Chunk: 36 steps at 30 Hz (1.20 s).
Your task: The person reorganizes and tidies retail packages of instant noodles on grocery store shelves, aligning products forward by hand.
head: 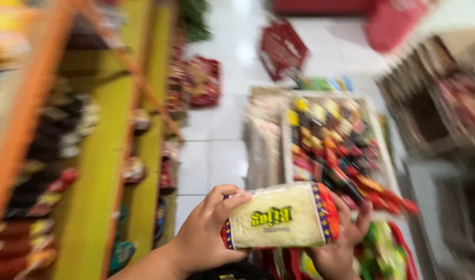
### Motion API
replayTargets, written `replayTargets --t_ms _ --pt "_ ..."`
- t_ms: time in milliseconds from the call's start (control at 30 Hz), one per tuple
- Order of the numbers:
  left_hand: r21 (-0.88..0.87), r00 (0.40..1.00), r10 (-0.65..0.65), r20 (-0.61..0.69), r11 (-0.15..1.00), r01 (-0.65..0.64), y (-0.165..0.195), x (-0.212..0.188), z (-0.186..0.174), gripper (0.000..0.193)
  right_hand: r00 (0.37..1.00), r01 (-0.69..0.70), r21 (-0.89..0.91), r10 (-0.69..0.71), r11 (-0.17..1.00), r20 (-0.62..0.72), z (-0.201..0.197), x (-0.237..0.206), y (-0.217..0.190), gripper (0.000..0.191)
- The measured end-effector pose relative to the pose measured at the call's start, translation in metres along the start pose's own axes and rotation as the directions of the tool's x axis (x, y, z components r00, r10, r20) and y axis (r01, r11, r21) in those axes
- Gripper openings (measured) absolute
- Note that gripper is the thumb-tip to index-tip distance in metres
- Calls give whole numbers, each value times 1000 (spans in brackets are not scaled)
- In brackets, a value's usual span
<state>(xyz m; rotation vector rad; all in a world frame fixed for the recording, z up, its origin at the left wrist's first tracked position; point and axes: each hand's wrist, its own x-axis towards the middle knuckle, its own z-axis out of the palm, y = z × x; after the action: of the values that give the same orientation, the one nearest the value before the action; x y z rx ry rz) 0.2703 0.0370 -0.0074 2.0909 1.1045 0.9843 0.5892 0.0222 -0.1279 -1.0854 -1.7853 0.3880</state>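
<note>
Keep the packet (pixel 279 217) level, thumbs on top, grip firm at both ends. Left hand (pixel 204 236) clasps its left end; right hand (pixel 344 241) cups the right end from beneath. Packet: pale yellow, flat, red-and-blue patterned ends, held just in front of the box (pixel 377 136) of mixed snacks. Frame blurred.

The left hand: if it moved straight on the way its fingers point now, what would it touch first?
The left hand points right, across the pale packet it already grips. Beyond the packet, the right hand at the other end comes first, though the blur leaves depth uncertain.
</note>
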Motion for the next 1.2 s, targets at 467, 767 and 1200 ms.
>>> replayTargets --t_ms 467,767,1200 --pt "451 489 198 -849 754 478 85 -250 -179 118 812 97 767 -496 634 308 311 120 -260 67" --pt "194 151 132 -980 446 874 96 -298 -223 111 633 483 590 -723 647 276 384 135 -397 89" --pt "42 13 93 -996 317 947 80 -284 -222 98 538 567 597 -804 568 254 392 148 -403 79"
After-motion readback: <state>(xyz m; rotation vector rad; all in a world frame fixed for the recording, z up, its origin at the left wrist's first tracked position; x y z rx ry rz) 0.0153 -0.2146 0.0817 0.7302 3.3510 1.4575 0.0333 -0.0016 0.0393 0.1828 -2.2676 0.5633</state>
